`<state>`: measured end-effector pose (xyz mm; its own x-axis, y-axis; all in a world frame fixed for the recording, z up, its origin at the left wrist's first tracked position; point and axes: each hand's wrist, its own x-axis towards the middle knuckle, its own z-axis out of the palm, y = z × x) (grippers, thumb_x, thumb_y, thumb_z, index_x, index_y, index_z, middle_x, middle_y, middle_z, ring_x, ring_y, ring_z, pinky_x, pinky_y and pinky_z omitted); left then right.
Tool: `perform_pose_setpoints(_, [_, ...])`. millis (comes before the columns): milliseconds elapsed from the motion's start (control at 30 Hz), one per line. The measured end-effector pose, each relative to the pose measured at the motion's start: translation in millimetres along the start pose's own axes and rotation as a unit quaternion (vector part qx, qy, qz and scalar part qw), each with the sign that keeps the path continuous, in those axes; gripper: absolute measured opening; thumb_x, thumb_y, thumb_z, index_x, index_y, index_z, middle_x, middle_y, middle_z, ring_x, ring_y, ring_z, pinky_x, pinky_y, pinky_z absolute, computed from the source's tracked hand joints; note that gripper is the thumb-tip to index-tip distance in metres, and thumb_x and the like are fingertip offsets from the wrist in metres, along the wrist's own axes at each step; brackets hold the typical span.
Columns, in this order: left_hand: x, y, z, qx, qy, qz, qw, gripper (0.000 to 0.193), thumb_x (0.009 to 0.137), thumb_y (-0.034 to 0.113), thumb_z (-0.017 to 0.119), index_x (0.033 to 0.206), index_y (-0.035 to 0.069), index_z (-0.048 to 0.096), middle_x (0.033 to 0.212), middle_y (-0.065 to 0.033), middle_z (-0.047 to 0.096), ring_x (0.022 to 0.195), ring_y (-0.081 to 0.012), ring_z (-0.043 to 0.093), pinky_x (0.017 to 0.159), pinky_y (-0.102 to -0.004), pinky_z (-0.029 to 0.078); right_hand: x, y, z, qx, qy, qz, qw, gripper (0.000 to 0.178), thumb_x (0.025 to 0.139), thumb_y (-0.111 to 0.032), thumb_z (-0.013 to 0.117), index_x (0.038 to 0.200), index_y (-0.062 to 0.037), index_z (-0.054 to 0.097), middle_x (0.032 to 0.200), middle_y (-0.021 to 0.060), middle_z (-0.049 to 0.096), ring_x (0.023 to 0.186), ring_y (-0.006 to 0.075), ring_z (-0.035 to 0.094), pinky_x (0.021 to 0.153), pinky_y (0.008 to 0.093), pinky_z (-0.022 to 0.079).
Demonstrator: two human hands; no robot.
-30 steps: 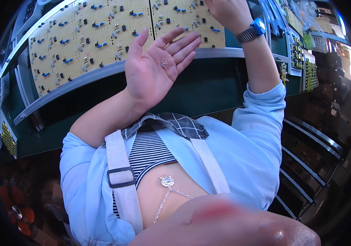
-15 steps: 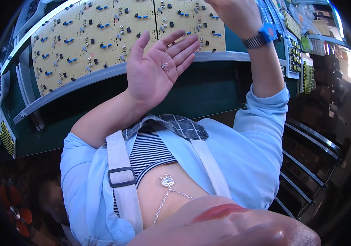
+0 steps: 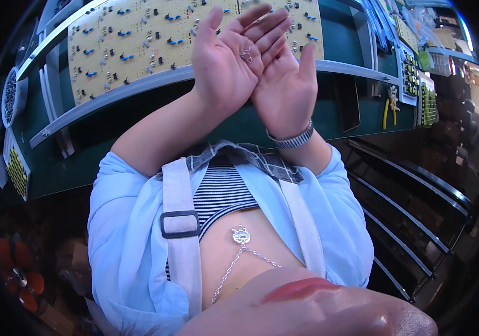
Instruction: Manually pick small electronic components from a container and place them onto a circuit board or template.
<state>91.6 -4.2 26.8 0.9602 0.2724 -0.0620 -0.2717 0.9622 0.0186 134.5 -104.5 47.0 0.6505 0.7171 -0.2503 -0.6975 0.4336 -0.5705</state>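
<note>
My left hand is raised palm-up over the bench edge, fingers spread. A few small metal parts lie at the base of its fingers. My right hand, with a striped band on its wrist, presses flat against the side of my left hand and has nothing visible in it. Behind both hands lies a yellow circuit board dotted with blue and black components, resting on a grey rail.
The bench is green. A round bowl of small dark parts and a tray of yellow-green pieces sit at the left. Yellow-handled pliers and more boards lie at the right. Black rails run below.
My right hand has come back from the circuit board at the upper right and now rests against my left hand. My left hand has stayed raised with its palm up.
</note>
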Motion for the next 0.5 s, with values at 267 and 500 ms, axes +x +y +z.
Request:
perform_pose_setpoints(267, [-19, -14, 14, 0.552, -0.061, 0.211, 0.805, 0.051, 0.105, 0.038, 0.034, 0.135, -0.001, 0.05, 0.149, -0.0304, 0.036, 0.144, -0.0373, 0.033, 0.118, -0.0441, 0.027, 23, 28, -2, 0.143, -0.029, 0.045, 0.988, 0.06, 0.106, -0.049, 0.025, 0.139, -0.0029, 0.046, 0.135, 0.0135, 0.055, 0.13, 0.0281, 0.049, 0.115, 0.0399, 0.033])
perform_pose_setpoints(500, [8, -55, -20, -0.09, -0.001, 0.441, 0.893, 0.04, 0.104, 0.027, 0.043, 0.129, -0.001, 0.054, 0.138, -0.0239, 0.051, 0.129, -0.0263, 0.05, 0.108, -0.0379, 0.04, 36, 45, 1, 0.267, -0.191, 0.113, 0.938, 0.052, 0.107, -0.041, 0.03, 0.14, -0.0033, 0.044, 0.136, 0.0141, 0.054, 0.128, 0.0293, 0.051, 0.112, 0.0407, 0.037])
